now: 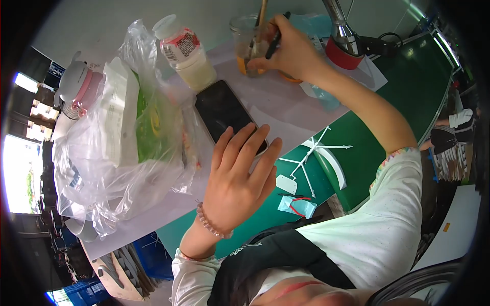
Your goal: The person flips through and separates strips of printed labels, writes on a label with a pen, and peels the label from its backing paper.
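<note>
The phone has a dark screen and rounded corners.

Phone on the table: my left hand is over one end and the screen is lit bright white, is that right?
Not quite: the head view shows the phone with a dark screen, not a lit one. It is on the table, and your left hand is over one end.

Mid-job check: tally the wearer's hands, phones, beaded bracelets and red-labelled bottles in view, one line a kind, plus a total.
Wearer's hands: 2, left hand and right hand
Phone: 1, partly under the left fingers
Beaded bracelet: 1, on the left wrist
Red-labelled bottle: 1
Total: 5
</note>
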Tool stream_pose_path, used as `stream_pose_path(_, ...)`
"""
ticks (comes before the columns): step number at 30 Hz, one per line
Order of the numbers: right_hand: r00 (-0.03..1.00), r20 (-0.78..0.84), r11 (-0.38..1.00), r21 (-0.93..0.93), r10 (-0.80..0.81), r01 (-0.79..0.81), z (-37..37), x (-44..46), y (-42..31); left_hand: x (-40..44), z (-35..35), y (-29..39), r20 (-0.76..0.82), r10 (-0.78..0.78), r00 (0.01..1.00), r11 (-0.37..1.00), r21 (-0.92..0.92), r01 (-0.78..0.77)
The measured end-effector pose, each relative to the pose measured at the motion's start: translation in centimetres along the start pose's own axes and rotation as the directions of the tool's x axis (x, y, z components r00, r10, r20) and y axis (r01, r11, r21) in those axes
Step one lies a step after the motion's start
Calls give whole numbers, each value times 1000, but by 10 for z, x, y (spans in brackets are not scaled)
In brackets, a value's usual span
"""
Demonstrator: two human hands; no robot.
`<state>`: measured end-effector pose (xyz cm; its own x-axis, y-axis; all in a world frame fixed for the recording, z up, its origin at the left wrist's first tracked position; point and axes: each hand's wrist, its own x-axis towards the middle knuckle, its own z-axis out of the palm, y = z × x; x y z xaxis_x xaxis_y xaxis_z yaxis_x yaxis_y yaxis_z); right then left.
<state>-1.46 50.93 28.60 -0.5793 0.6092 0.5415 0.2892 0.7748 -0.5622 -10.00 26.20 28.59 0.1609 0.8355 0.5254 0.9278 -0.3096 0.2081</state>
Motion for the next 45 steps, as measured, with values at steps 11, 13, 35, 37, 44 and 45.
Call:
stream_pose_path(11, 992, 122, 993, -109, -21, 34, 5, 31, 4, -15, -10, 1, 1, -10, 1000, 1000, -4, 10)
stream_pose_path(13, 961, 277, 958, -279, 10, 71, -32, 40, 16, -16, -12, -2, -4, -11, 1000, 1000, -9, 11)
stream_pose_path(35, 972, 215, 955, -297, 91, -24, -40, -76, 17, -82, -36, 45, -71, 130, 989, 969, -201, -142)
stream_pose_path(37, 977, 178, 950, -307, 120, -61, -30, -85, 17, -97, -40, 49, -89, 135, 987, 969, -197, -150)
stream_pose_path(44, 982, 187, 978, -199, -17, 55, -14, -97, -3, -101, -43, 55, -132, 151, 980, 922, -338, -187)
stream_pose_path(45, 980, 195, 984, -159, -51, 83, -13, -98, -14, -94, -41, 50, -141, 152, 978, 924, -332, -191)
